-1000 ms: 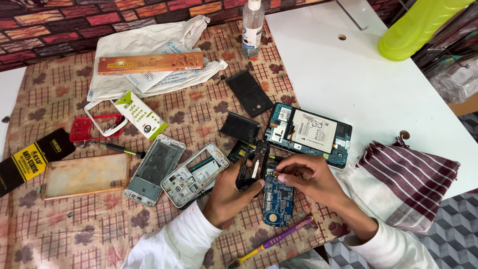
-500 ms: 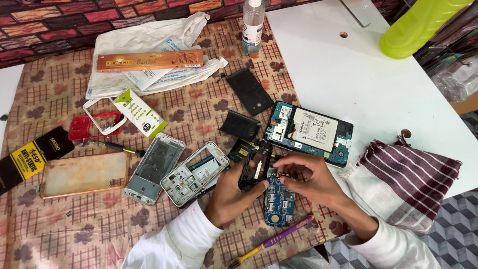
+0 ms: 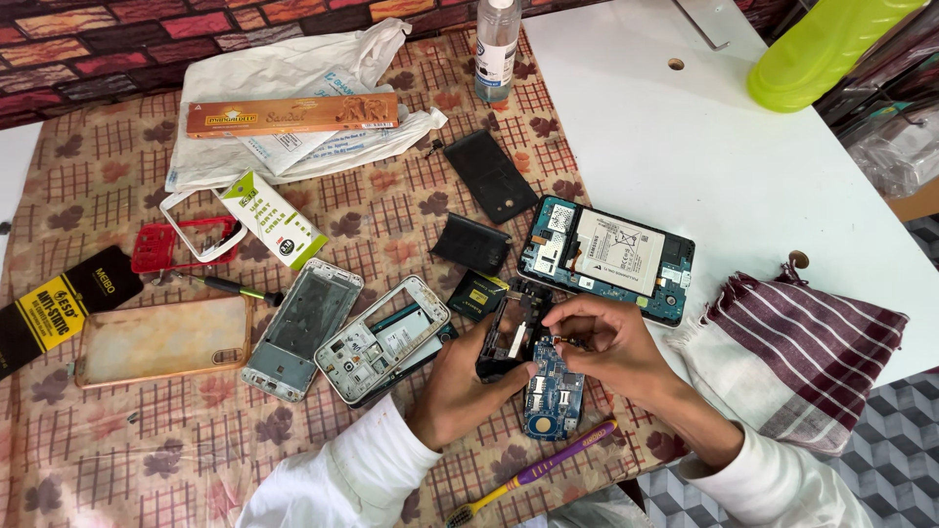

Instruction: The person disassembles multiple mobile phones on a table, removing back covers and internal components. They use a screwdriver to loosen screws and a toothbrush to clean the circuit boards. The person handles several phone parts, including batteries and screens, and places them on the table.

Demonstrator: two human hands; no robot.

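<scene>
Low in the frame's centre, my left hand (image 3: 460,386) grips a light, stiff black phone frame (image 3: 504,337) by its edges while my right hand (image 3: 611,347) pinches something too small to identify above the fragile blue circuit board (image 3: 554,399).

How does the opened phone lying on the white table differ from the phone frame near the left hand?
The opened phone has a teal inner body and a white battery; the phone frame is whitish-silver, largely hollow. The opened phone lies on the white table, untouched; the frame lies on the patterned cloth. Both lie flat, insides showing.
</scene>
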